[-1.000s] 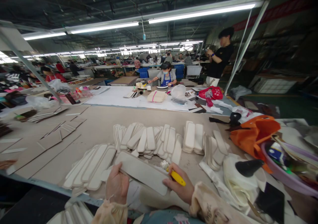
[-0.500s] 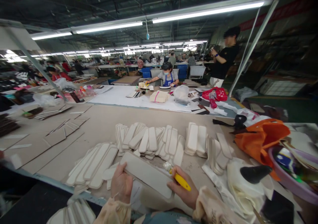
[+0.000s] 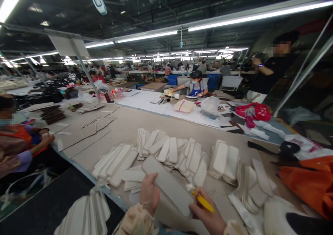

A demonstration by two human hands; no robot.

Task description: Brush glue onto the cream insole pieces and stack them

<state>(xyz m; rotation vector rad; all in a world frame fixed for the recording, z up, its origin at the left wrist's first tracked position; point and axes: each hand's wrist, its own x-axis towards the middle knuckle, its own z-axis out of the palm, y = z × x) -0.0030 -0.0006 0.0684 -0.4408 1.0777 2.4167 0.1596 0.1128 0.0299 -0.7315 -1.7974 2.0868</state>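
A long grey board strip with rounded corners [image 3: 169,186] slants across the space before me. My left hand [image 3: 150,195] is closed on its left edge, thumb over the top face. In my right hand [image 3: 209,210] is a yellow-handled brush [image 3: 205,202] with a clumped white head, beside the strip's right edge. The right fingers also touch the strip's near right end. Just beyond lie fanned stacks of similar pale strips [image 3: 173,150], with another row [image 3: 118,165] to the left.
More strips [image 3: 84,214] are piled on a dark surface at lower left. To the right are further stacks [image 3: 221,158], a white container [image 3: 279,217] and an orange bag [image 3: 309,183]. A co-worker [image 3: 15,141] sits at left; another [image 3: 196,85] works across the table.
My view has swung left, so the table and both hands sit further right, and the co-worker at left shows. Both hands keep hold of the strip and brush.
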